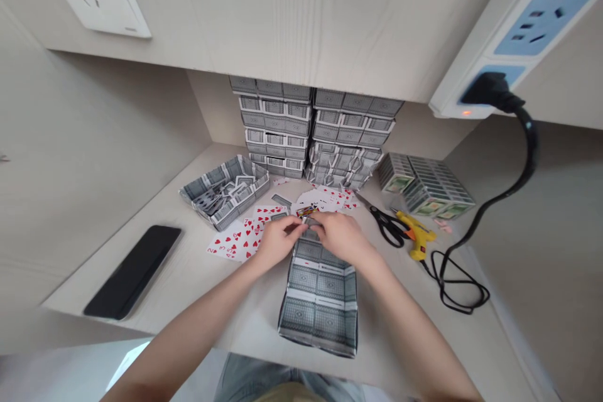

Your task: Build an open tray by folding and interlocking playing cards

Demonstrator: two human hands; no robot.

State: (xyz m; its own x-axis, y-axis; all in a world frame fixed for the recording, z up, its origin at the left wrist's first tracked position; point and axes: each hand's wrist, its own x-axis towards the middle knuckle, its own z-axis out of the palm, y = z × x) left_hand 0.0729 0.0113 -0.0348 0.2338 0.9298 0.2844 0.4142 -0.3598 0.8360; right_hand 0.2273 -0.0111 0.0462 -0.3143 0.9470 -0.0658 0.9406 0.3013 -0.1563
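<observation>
An open box made of grey-backed playing cards (320, 304) lies on the white desk in front of me. Over its far end, my left hand (280, 239) and my right hand (338, 235) meet, each pinching a playing card (308, 210) with a coloured picture face. The fingertips of both hands nearly touch, and parts of the card are hidden behind them. Loose red-suited cards (233, 242) lie face up left of my left hand. More face-up cards (330, 196) are spread just beyond my hands.
A card tray holding pieces (198, 191) and a black phone (134, 271) are at left. Stacked card boxes (277, 122) stand behind. Black scissors (389, 226), a yellow glue gun (418, 235) with its cable and card packs (431, 185) lie right. A power strip (532, 25) hangs above.
</observation>
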